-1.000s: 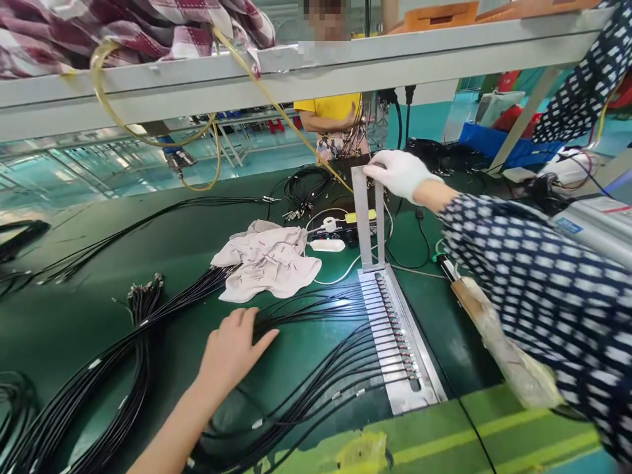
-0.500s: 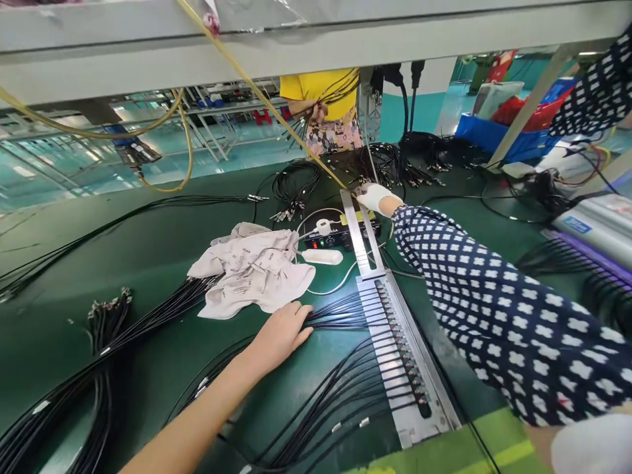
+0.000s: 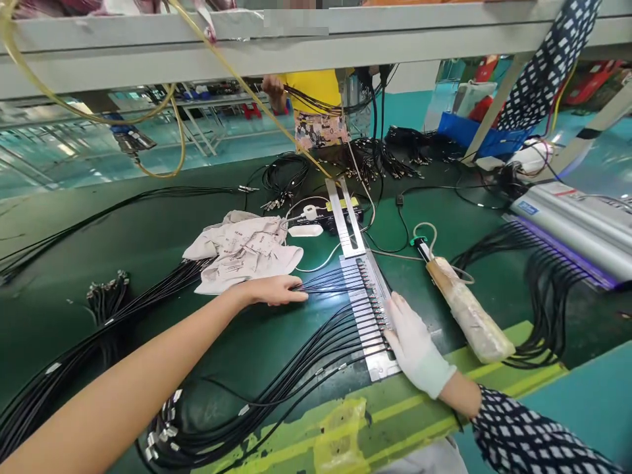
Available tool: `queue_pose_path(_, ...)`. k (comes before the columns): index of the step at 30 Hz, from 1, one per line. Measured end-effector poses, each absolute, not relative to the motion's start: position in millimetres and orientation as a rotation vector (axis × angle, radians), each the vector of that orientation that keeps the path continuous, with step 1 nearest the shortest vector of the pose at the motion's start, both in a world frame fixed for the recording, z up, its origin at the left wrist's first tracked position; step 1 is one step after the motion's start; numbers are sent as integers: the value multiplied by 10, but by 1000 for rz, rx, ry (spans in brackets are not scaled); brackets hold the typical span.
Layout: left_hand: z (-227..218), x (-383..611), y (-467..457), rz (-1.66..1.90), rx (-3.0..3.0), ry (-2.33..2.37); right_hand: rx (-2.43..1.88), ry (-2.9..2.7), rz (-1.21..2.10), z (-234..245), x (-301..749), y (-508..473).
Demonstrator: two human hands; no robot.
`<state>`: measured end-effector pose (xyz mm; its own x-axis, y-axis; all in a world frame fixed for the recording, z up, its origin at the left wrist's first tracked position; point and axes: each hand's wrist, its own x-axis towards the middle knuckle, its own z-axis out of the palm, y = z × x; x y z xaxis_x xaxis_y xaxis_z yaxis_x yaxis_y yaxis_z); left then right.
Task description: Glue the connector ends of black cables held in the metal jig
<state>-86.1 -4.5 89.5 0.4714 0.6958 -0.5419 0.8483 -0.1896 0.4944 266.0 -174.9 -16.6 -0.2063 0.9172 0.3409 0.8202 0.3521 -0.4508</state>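
My bare left hand (image 3: 279, 289) is closed round a bundle of thin black cables (image 3: 323, 282), left of a slotted metal fixture (image 3: 378, 365). The cables run into the fixture's slots side by side, with their small connector ends (image 3: 372, 289) in a row along its middle. My right hand (image 3: 415, 342), in a white glove, lies on the fixture's right edge near its lower end. Its fingers are stretched out and the thumb is spread towards the connector row. A narrow metal frame (image 3: 338, 214) extends from the fixture's far end.
A crumpled pale cloth (image 3: 241, 247) lies beyond my left hand. Behind the fixture is a black control box (image 3: 323, 218). At right are a wrapped handheld tool (image 3: 469, 309) and a silver machine (image 3: 567, 217) with cables. A shelf beam (image 3: 296, 56) crosses above; a person in yellow (image 3: 316, 99) holds cables.
My right hand has come back from the frame's far end to the fixture's near right edge. My left hand stays at the cables, its fingers now closed round them. The handheld tool has come into view.
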Motion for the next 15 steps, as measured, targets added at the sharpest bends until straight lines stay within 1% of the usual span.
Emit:
queue_pose_path(3, 1082, -730, -10, -109, 1934, 1267, -1494, -2005, 233, -378, 2655, -1711)
queue_pose_path(6, 1031, -647, -70, -17, 1961, 1258, -1465, -2011, 247, -373, 2695, -1641)
queue_pose_path(11, 708, -971, -266, -168, 2039, 1339, -1440, -2021, 201, -358, 2717, -1639)
queue_pose_path(15, 699, -1256, -390, -190, 2138, 1544, -1431, -2023, 172, -380, 2705, -1621)
